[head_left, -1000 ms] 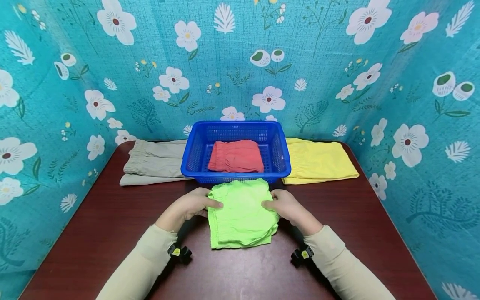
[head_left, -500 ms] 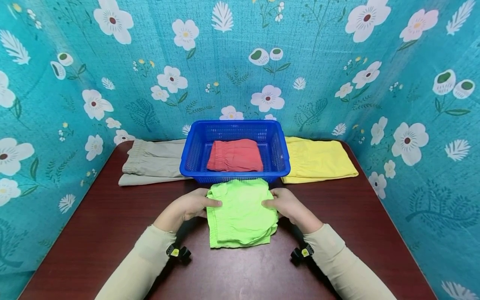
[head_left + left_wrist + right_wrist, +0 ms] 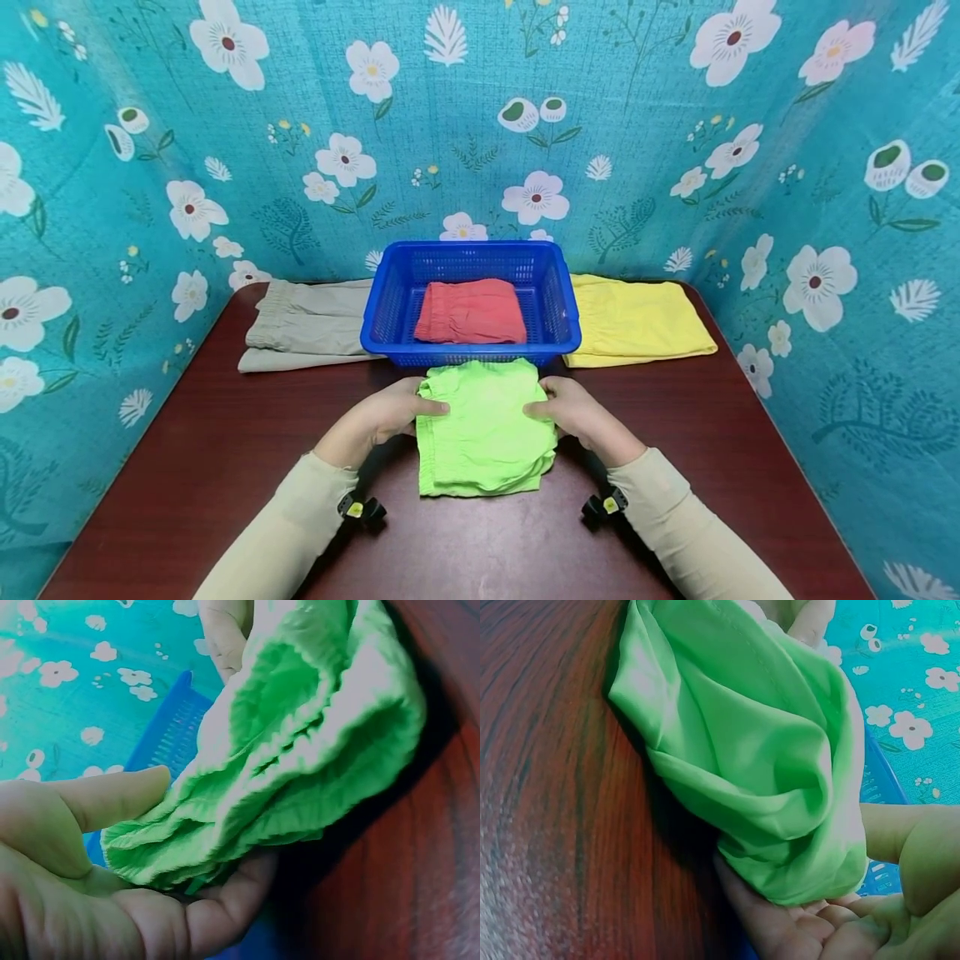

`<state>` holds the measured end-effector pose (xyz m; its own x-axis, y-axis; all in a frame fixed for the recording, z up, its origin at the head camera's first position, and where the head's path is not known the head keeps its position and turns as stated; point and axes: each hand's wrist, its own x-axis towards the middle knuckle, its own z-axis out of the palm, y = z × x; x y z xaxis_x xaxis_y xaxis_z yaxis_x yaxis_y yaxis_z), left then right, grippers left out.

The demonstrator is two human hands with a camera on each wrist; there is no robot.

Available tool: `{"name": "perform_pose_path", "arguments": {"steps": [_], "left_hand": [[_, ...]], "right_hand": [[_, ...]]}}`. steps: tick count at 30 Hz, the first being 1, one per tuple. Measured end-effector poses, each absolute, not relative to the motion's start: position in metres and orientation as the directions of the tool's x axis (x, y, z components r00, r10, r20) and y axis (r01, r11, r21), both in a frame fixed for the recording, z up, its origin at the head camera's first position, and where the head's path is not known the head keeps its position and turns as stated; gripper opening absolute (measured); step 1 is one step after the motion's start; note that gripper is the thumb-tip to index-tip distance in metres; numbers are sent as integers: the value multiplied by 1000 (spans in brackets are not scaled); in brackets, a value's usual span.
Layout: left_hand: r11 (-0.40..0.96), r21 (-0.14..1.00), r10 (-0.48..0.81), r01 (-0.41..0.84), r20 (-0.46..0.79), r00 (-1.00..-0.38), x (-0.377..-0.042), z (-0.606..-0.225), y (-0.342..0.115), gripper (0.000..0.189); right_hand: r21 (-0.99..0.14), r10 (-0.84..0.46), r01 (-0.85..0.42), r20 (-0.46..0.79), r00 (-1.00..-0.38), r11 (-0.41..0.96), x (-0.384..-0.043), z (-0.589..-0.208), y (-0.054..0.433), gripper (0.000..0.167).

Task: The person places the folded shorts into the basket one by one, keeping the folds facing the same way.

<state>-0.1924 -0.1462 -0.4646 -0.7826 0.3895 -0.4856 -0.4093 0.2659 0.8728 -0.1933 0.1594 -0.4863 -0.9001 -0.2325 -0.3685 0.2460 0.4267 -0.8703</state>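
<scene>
Folded bright green shorts point(image 3: 483, 433) are held between both hands in front of the basket. My left hand point(image 3: 393, 412) grips their left side, thumb on top and fingers underneath. On the opposite side my right hand point(image 3: 573, 414) pinches them the same way. The left wrist view shows the gathered elastic waistband point(image 3: 277, 742) in layered folds, with the fingers reaching below it. In the right wrist view the smooth folded leg end point(image 3: 757, 772) droops over the fingers. Just behind, a blue plastic basket point(image 3: 372, 333) contains a folded red garment point(image 3: 472, 312) with an elastic waist.
Folded grey pants point(image 3: 315, 321) lie left of the basket, and a folded yellow garment point(image 3: 641, 321) lies to its right. All rest on a dark red-brown wooden table point(image 3: 210, 467). A blue floral curtain point(image 3: 450, 125) hangs behind and along both sides.
Both hands keep their hold on the green shorts, nearly still. The left hand shifts very slightly to the right; the basket and other garments stay in place.
</scene>
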Motion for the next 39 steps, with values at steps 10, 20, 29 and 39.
{"name": "perform_pose_path", "arguments": {"steps": [10, 20, 29, 39], "left_hand": [[148, 884, 419, -442, -461, -782, -191, -463, -144, 58], [147, 852, 356, -502, -519, -777, -190, -464, -144, 71], [141, 882, 258, -450, -472, -843, -181, -456, -129, 93], [72, 873, 346, -482, -475, -809, -186, -467, -136, 44]], "right_hand": [[-873, -245, 255, -377, -893, 415, -193, -484, 159, 26], [-871, -257, 262, -389, -884, 416, -193, -485, 161, 38], [-868, -245, 262, -388, -889, 422, -194, -483, 161, 36], [-853, -245, 258, -397, -884, 453, -194, -484, 161, 26]]}}
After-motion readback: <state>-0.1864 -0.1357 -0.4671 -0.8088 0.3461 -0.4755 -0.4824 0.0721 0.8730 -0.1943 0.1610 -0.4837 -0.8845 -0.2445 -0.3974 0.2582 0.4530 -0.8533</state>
